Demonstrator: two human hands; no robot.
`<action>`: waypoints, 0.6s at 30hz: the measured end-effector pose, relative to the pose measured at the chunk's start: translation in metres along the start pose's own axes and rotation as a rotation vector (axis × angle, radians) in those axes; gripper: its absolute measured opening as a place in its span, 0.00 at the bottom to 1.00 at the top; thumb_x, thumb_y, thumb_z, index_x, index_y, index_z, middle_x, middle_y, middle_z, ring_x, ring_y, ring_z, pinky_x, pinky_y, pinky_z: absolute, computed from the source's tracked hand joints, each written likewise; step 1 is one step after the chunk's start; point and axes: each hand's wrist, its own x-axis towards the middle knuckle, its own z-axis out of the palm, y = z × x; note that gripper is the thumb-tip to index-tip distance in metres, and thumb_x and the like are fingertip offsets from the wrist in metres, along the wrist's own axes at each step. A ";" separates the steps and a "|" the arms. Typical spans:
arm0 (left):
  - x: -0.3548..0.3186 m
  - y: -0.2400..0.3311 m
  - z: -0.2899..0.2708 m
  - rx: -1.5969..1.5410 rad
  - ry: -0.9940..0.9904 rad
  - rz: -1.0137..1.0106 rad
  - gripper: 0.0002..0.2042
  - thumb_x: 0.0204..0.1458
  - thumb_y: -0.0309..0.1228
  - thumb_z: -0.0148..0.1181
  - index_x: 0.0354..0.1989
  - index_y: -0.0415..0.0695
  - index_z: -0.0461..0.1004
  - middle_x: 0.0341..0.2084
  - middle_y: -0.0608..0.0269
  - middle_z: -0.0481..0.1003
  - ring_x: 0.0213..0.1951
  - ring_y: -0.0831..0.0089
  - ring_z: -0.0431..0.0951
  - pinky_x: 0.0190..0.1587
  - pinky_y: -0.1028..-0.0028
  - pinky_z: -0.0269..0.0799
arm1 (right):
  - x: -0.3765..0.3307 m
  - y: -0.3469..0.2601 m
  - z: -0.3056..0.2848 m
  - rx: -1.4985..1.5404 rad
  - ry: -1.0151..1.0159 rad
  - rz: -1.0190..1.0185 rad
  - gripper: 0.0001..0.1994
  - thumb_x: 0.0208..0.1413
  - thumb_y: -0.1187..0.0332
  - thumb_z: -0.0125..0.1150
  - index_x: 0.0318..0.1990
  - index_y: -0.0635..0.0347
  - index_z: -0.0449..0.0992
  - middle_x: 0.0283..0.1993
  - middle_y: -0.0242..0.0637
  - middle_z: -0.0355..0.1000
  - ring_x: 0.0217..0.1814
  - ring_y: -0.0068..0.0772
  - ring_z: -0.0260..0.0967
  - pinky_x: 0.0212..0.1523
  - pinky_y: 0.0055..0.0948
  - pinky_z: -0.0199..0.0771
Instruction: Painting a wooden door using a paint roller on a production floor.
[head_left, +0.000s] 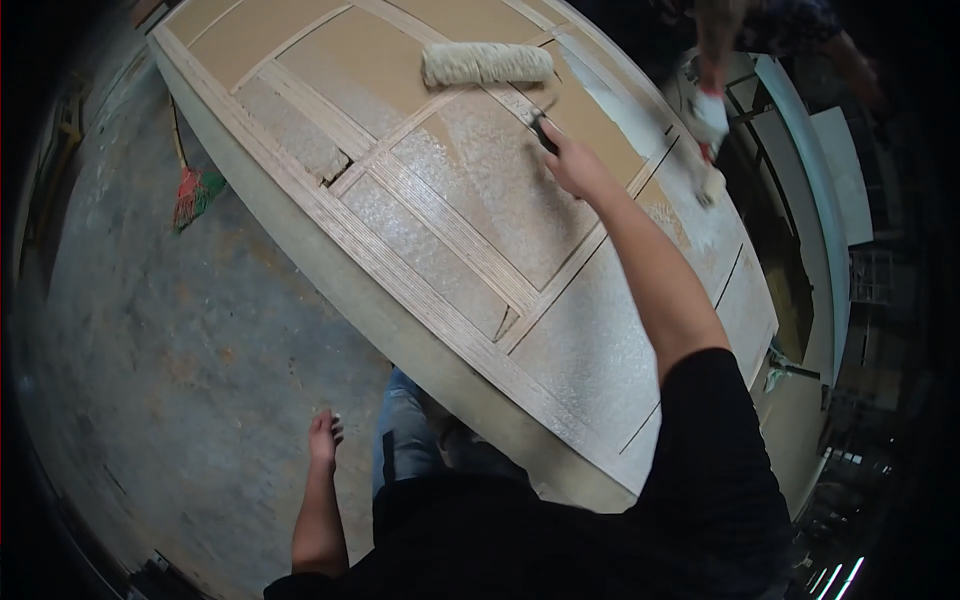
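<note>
While the right hand (578,168) is grasping the black handle (543,132), its fingers wrapped tightly round, the roller (487,64) is lying at 11 o'clock from those fingers, over the upper part of the board (595,335). Its long axis is running almost from 9 to 3, across the line of the handle, and its 3 o'clock end is sitting nearest the grip, just beyond it toward 12. Whether the nap is pressing on the surface, I cannot tell from above.

Of the two hands, the right is by far the nearer to the roller. The left hand (325,437) is hanging well apart, toward 8 o'clock over the floor (230,350), its fingers slack and half curled, seemingly holding nothing.

Below the roller, wooden strips (450,235) are crossing the board. Glossy, whitish film is covering much of the face toward 4 o'clock, while dull tan is showing toward 11.

At 2 o'clock, a co-worker's gloved hand (710,115) is being held over the far edge, a pale tool (711,188) just beneath it. A broom (190,195) is resting at 10 o'clock.
</note>
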 end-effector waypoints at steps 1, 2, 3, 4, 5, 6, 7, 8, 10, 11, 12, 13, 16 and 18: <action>0.012 0.030 0.016 -0.020 -0.033 0.021 0.16 0.58 0.46 0.52 0.45 0.48 0.69 0.36 0.66 0.74 0.32 0.73 0.72 0.34 0.74 0.69 | 0.015 -0.004 0.007 -0.034 0.082 -0.030 0.26 0.59 0.61 0.48 0.66 0.43 0.56 0.41 0.58 0.73 0.38 0.56 0.74 0.42 0.46 0.72; 0.016 0.059 0.029 -0.060 -0.043 0.062 0.18 0.58 0.48 0.51 0.47 0.48 0.69 0.38 0.65 0.73 0.35 0.73 0.72 0.35 0.73 0.69 | 0.014 -0.014 0.014 -0.029 0.081 -0.015 0.26 0.59 0.61 0.48 0.66 0.43 0.56 0.41 0.58 0.73 0.38 0.56 0.74 0.42 0.46 0.72; 0.019 0.085 0.040 -0.101 -0.055 0.102 0.19 0.58 0.49 0.51 0.49 0.48 0.68 0.40 0.64 0.73 0.37 0.72 0.72 0.36 0.73 0.69 | 0.005 -0.023 0.019 -0.001 0.049 0.015 0.26 0.59 0.61 0.47 0.66 0.44 0.56 0.42 0.58 0.73 0.39 0.56 0.73 0.43 0.47 0.72; 0.029 0.106 0.043 -0.166 -0.049 0.124 0.22 0.58 0.50 0.50 0.53 0.48 0.66 0.43 0.62 0.72 0.39 0.70 0.72 0.38 0.71 0.69 | -0.006 -0.031 0.020 0.031 0.017 0.030 0.26 0.59 0.62 0.47 0.66 0.44 0.56 0.42 0.58 0.73 0.40 0.57 0.73 0.44 0.47 0.71; 0.041 0.126 0.051 -0.237 -0.049 0.145 0.24 0.58 0.51 0.49 0.56 0.48 0.64 0.47 0.61 0.71 0.42 0.69 0.72 0.40 0.70 0.70 | -0.027 -0.022 0.025 0.027 0.045 -0.010 0.27 0.58 0.62 0.48 0.66 0.43 0.55 0.42 0.58 0.73 0.41 0.57 0.73 0.44 0.48 0.71; 0.048 0.149 0.065 -0.315 -0.044 0.178 0.26 0.58 0.52 0.48 0.58 0.47 0.62 0.49 0.59 0.69 0.44 0.66 0.71 0.41 0.67 0.70 | -0.056 -0.007 0.032 0.019 0.074 -0.050 0.27 0.58 0.62 0.48 0.67 0.42 0.55 0.41 0.59 0.73 0.41 0.58 0.72 0.44 0.48 0.71; 0.053 0.174 0.075 -0.396 -0.027 0.212 0.28 0.58 0.53 0.46 0.60 0.47 0.60 0.52 0.58 0.68 0.47 0.64 0.71 0.43 0.65 0.71 | -0.090 -0.006 0.032 0.035 -0.029 0.031 0.29 0.57 0.63 0.50 0.67 0.41 0.54 0.42 0.59 0.72 0.42 0.58 0.72 0.45 0.48 0.71; 0.055 0.197 0.085 -0.437 -0.029 0.244 0.29 0.59 0.54 0.44 0.62 0.47 0.58 0.53 0.57 0.67 0.48 0.63 0.71 0.45 0.64 0.70 | -0.133 -0.004 0.033 0.048 -0.136 0.113 0.30 0.55 0.64 0.52 0.67 0.41 0.54 0.43 0.59 0.72 0.43 0.58 0.71 0.46 0.48 0.70; 0.054 0.238 0.116 -0.523 -0.069 0.273 0.31 0.60 0.55 0.40 0.63 0.44 0.57 0.55 0.54 0.66 0.51 0.61 0.70 0.49 0.63 0.69 | -0.232 0.039 0.053 -0.017 -0.119 0.066 0.28 0.58 0.60 0.50 0.67 0.36 0.53 0.38 0.55 0.73 0.36 0.58 0.72 0.39 0.49 0.71; 0.053 0.251 0.132 -0.573 -0.094 0.274 0.32 0.60 0.55 0.37 0.63 0.42 0.58 0.56 0.52 0.66 0.52 0.60 0.70 0.51 0.63 0.68 | -0.285 0.061 0.062 -0.031 -0.133 0.086 0.30 0.57 0.61 0.52 0.67 0.35 0.52 0.35 0.53 0.72 0.34 0.57 0.71 0.37 0.49 0.72; 0.059 0.256 0.135 -0.580 -0.078 0.278 0.32 0.60 0.55 0.37 0.63 0.42 0.58 0.56 0.52 0.66 0.52 0.60 0.70 0.51 0.63 0.68 | -0.330 0.064 0.058 -0.052 -0.162 0.089 0.30 0.56 0.61 0.54 0.67 0.35 0.53 0.32 0.51 0.71 0.32 0.56 0.71 0.36 0.49 0.72; 0.067 0.257 0.141 -0.582 0.089 0.273 0.32 0.61 0.55 0.35 0.61 0.38 0.59 0.55 0.50 0.67 0.53 0.58 0.70 0.53 0.64 0.66 | -0.374 0.075 0.054 -0.124 -0.209 0.106 0.31 0.55 0.62 0.56 0.66 0.35 0.56 0.28 0.48 0.71 0.30 0.54 0.71 0.33 0.48 0.73; 0.064 0.261 0.165 -0.514 0.326 0.343 0.33 0.62 0.54 0.33 0.57 0.31 0.63 0.54 0.47 0.68 0.54 0.56 0.69 0.55 0.65 0.64 | -0.446 0.088 0.025 -0.143 -0.335 0.155 0.30 0.52 0.65 0.60 0.65 0.44 0.60 0.28 0.47 0.70 0.29 0.53 0.71 0.31 0.45 0.72; 0.057 0.257 0.173 -0.442 0.408 0.421 0.34 0.63 0.53 0.32 0.55 0.28 0.64 0.53 0.46 0.69 0.54 0.55 0.69 0.56 0.65 0.63 | -0.422 0.081 0.021 -0.163 -0.320 0.149 0.30 0.52 0.65 0.60 0.64 0.45 0.61 0.28 0.47 0.70 0.29 0.52 0.71 0.31 0.45 0.72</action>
